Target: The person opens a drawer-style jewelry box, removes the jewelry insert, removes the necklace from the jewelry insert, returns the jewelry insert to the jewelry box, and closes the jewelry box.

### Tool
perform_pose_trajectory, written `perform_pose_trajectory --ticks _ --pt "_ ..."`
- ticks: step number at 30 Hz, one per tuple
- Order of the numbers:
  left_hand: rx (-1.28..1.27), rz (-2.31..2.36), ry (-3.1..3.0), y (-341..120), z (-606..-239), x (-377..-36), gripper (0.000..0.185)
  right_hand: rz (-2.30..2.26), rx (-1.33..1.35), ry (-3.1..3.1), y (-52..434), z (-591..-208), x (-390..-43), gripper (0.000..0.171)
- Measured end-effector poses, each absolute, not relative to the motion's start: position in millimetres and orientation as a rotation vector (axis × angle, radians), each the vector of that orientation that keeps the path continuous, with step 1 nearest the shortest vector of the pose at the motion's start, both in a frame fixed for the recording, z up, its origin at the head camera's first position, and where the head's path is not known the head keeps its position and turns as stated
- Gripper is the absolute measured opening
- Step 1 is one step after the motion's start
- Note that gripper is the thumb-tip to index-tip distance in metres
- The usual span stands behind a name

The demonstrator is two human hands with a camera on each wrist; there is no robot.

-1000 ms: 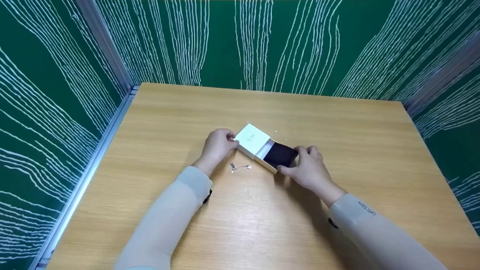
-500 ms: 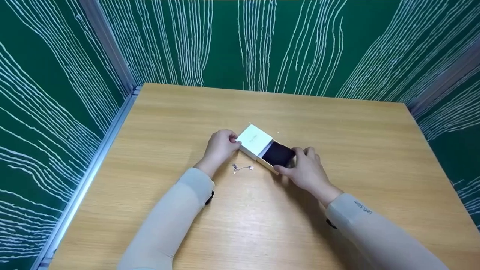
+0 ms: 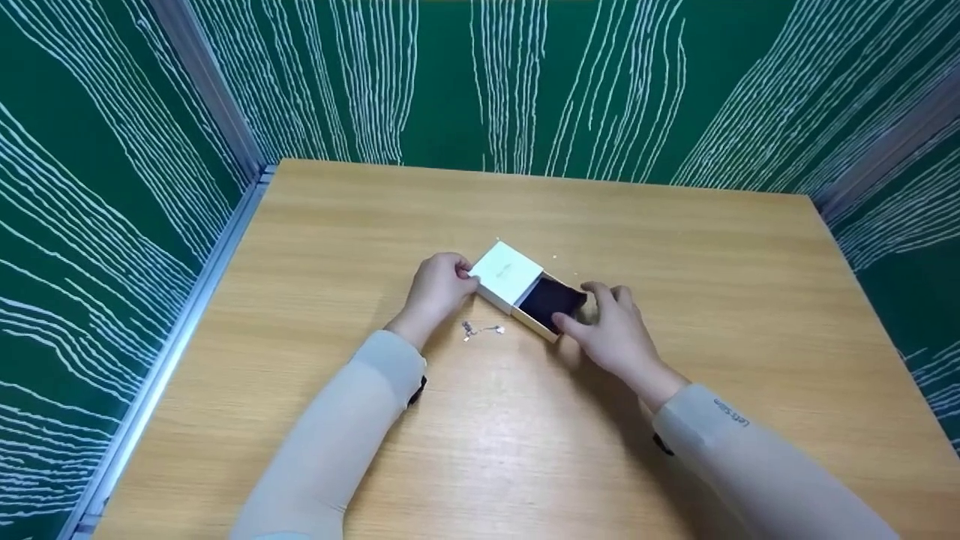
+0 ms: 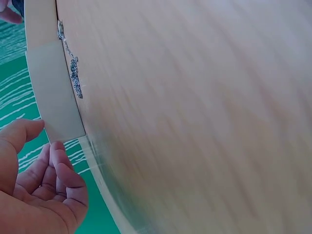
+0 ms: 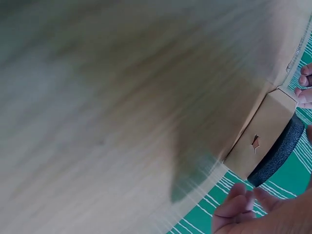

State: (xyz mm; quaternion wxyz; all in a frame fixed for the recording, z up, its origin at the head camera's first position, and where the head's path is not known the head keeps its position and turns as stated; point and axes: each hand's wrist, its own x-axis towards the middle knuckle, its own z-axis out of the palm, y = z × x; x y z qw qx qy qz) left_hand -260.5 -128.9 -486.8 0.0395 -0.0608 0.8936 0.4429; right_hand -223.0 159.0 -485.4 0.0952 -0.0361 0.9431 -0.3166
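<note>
A white slide-out box [image 3: 506, 272] lies at a slant on the table, its cream drawer [image 3: 538, 325] pulled partway from the sleeve. Inside the drawer sits a black foam insert [image 3: 550, 300], its outer end raised above the drawer's end wall. My left hand [image 3: 439, 283] pinches the sleeve's near-left corner between thumb and fingers. At the drawer end, my right hand [image 3: 619, 330] holds the foam insert across its width, thumb on one side and fingers on the other. The right wrist view shows the foam [image 5: 278, 151] bulging over the drawer's end wall, which has a small torn slot [image 5: 256, 142].
A thin silver chain with small charms [image 3: 481, 330] lies on the table just in front of the box. A few tiny white bits [image 3: 555, 257] are scattered behind it. Green walls [image 3: 442, 90] with white lines stand around the wooden table [image 3: 360, 217].
The right thumb and fingers have shifted slightly inward, toward the sleeve, and the foam insert's outer end has moved further into the drawer. The left hand keeps its grip on the sleeve.
</note>
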Motion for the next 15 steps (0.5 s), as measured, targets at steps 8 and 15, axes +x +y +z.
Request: perform_pose_trajectory --ticks 8,15 --pt "-0.184 1.356 2.749 -131 -487 -261 0.018 -0.952 -0.162 2.839 160 -489 -222 0.070" --pt "-0.151 1.376 2.736 -133 -496 -267 0.019 -0.912 -0.154 2.835 158 -490 -222 0.071"
